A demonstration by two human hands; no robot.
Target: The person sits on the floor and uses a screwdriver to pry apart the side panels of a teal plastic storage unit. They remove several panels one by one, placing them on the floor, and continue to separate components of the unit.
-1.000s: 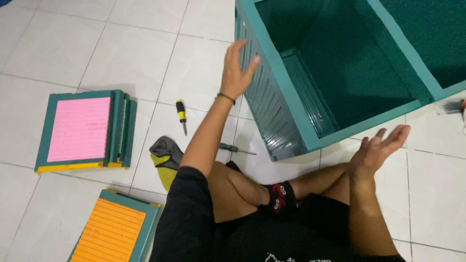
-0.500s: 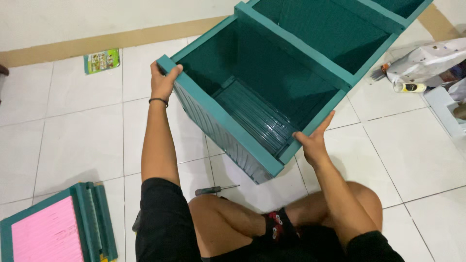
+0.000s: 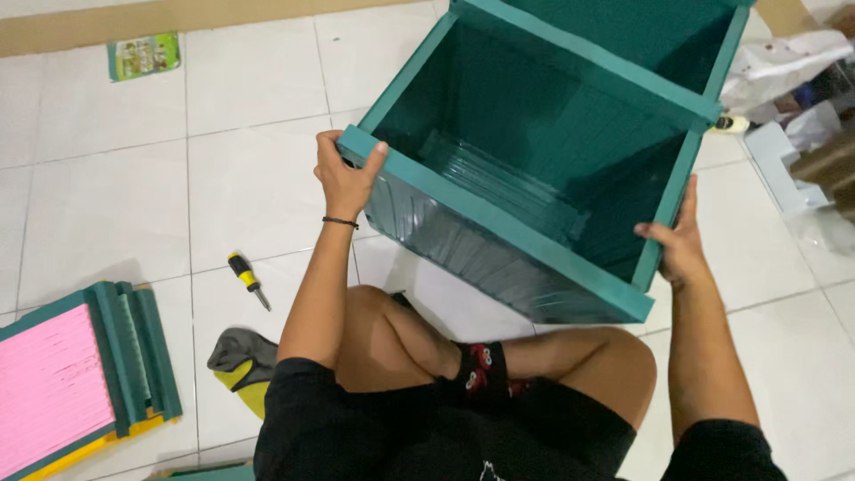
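A person sits cross-legged on a white tiled floor (image 3: 107, 196), a tan baseboard strip running along the wall at the top of the view. The left hand (image 3: 346, 176) has its grip closed over the near left corner of a teal plastic cabinet frame (image 3: 499, 218), fingers hooked over the rim; the right hand (image 3: 679, 240) clasps the frame's right edge. The frame lies open side up in front of the knees, tilted, its near edge just above the legs. A yellow-and-black screwdriver (image 3: 247, 278) lies on the tiles to the left, near a grey-and-yellow cloth (image 3: 239, 359). A teal drawer with a pink front (image 3: 80, 379) sits at the lower left, a small green printed card (image 3: 142, 55) lies by the baseboard, and white bags and a small bottle (image 3: 728, 123) crowd the upper right. Half a second earlier the frame stood farther from the body and turned differently; both hands held it then too, and the screwdriver was out of view.
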